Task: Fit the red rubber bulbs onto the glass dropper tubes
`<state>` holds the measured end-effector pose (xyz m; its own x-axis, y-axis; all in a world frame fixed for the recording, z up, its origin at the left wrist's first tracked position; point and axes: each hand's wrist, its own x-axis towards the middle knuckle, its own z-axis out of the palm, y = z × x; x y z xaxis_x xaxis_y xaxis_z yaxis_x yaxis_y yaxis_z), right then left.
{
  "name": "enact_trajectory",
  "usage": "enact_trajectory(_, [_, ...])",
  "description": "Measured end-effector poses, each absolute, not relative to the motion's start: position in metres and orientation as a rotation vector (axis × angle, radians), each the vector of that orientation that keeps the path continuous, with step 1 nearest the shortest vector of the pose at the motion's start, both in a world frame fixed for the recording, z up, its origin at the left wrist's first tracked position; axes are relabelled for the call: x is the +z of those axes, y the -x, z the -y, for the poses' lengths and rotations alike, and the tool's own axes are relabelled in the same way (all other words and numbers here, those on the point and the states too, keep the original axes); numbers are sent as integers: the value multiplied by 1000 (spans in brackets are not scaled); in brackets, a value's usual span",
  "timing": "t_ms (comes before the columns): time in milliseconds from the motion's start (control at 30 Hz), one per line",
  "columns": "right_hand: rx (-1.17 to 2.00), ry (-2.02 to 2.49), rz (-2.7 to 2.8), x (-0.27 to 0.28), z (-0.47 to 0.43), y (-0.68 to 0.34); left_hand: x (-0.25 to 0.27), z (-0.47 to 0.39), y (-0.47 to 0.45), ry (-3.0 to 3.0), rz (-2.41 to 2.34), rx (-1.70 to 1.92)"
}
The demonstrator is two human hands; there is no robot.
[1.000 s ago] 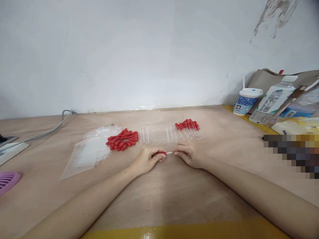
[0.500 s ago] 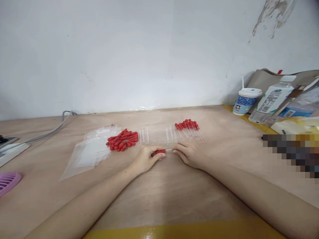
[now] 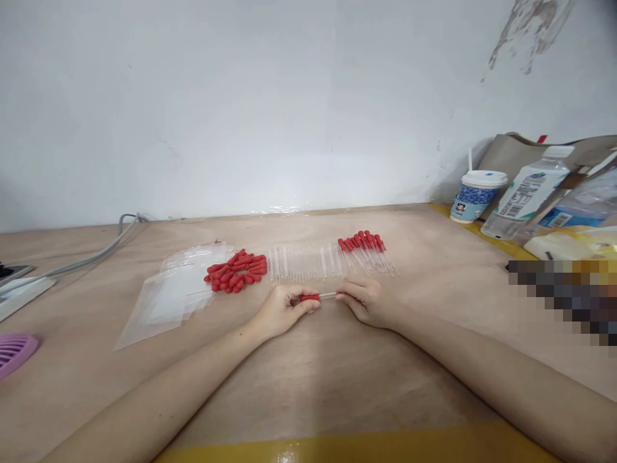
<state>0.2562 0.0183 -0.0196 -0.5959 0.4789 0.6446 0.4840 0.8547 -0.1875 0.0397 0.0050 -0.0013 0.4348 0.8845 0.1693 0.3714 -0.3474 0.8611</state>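
My left hand (image 3: pixel 282 308) pinches a red rubber bulb (image 3: pixel 309 297) and my right hand (image 3: pixel 369 301) holds the clear glass tube (image 3: pixel 328 295) that goes into it; both hands rest on the wooden table (image 3: pixel 308 373). Just beyond them lies a row of bare glass tubes (image 3: pixel 303 263). A pile of loose red bulbs (image 3: pixel 236 271) sits to the left of the row. A fan of finished droppers with red bulbs (image 3: pixel 367 251) lies to its right.
Clear zip bags (image 3: pixel 176 292) are stacked at the left. A grey cable (image 3: pixel 91 257), a white device (image 3: pixel 22 289) and a purple ribbed object (image 3: pixel 14 350) sit at the far left. A lidded cup (image 3: pixel 477 195), bottles (image 3: pixel 525 193) and a bag (image 3: pixel 540 154) stand at the right.
The hands have stayed almost in place; the bulb and tube between them have shifted only slightly.
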Motion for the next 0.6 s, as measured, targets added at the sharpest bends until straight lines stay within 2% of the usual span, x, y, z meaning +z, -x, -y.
enact_trajectory(300, [-95,758,2318,-20,-16,-250,-4,-6,-39,-1951,-1094,837])
enact_trajectory(600, [73,922,2367,-8,-10,-247,-10,-9,-36,-2111,-1118,894])
